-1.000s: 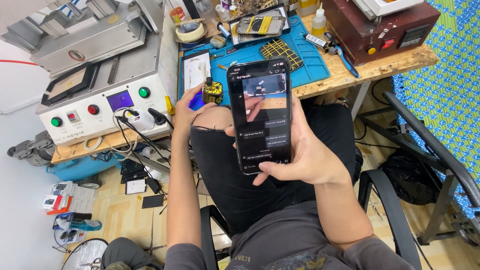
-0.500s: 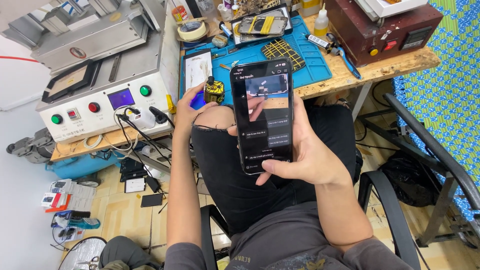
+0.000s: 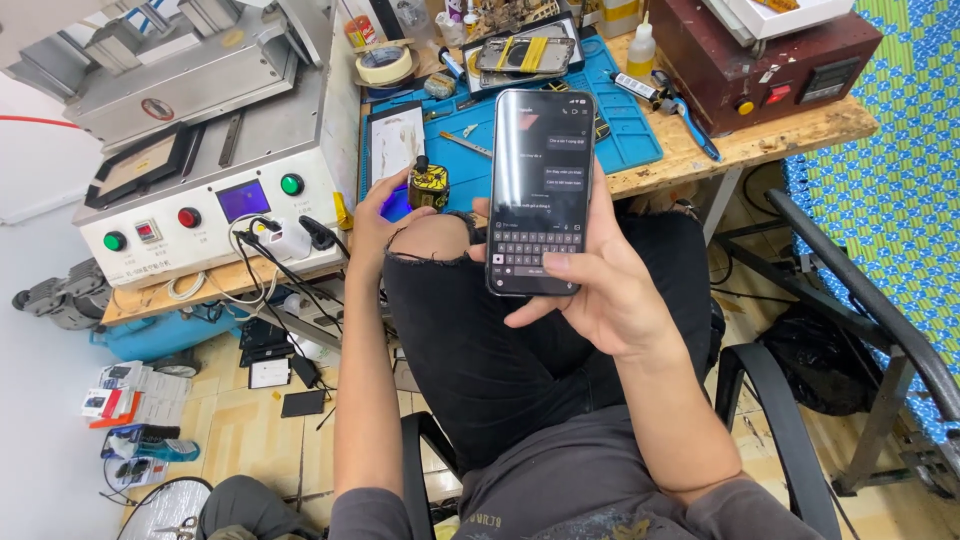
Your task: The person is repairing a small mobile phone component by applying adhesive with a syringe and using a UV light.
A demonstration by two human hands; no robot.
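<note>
A black smartphone (image 3: 540, 190) is held upright in the right hand (image 3: 600, 290), the fingers wrapped round its right edge and back and the thumb laid across the lower bezel at about 6 o'clock of the screen. The screen is lit and dark-themed; a message thread is shown in the upper half and an on-screen keyboard in the lower. No key is being pressed, as far as can be told.

The left hand (image 3: 385, 215) is stretched out at 10 o'clock from the phone, towards the near edge of the blue work mat (image 3: 625, 135). A small yellow-and-black device (image 3: 428, 185) stands just at its fingertips, and a bright blue-violet object is partly hidden under the hand; whether either is pinched or only touched cannot be told.

On the mat, at 12 o'clock from the phone, an opened phone chassis (image 3: 525, 52) with yellow tape lies face down, and tweezers and small tools lie nearby. From this it is judged that the bench work is paused partway: the dismantled unit is set aside untouched while attention is given to the handset.

At 9 o'clock a grey laminating machine (image 3: 200, 150) with red and green buttons fills the bench; at 2 o'clock a dark red heating unit (image 3: 770, 55) stands.
</note>
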